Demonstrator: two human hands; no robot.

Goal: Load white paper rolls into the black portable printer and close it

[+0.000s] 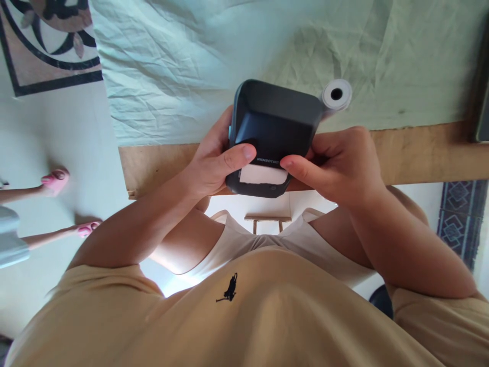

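Both hands hold 1 dark label printer (pixel 273 132) just above the near edge of the tabletop (pixel 420 153), roughly at the middle of that edge. The left hand (pixel 212 163) wraps the printer's left side, thumb pressed flat across the front face beside the brand lettering. The right hand (pixel 340 165) grips the right side, thumb tip resting at the paper slot. Both sets of fingers are clenched on the casing; neither is released.

A strip of white paper (pixel 263 175) shows at the slot between the 2 thumbs. 1 paper roll (pixel 336 95) lies just beyond the printer's far right corner, on the pale cloth (pixel 191 66) that covers the tabletop; whether it touches the printer cannot be told from this angle.

Assessment: the casing looks like rigid moulded plastic, smooth and matte, with rounded corners, likely light for its bulk. It could slip under a loose grip. The sides offer the firmest hold, as now taken. The paper strip is thin and would tear; it should not bear any load.
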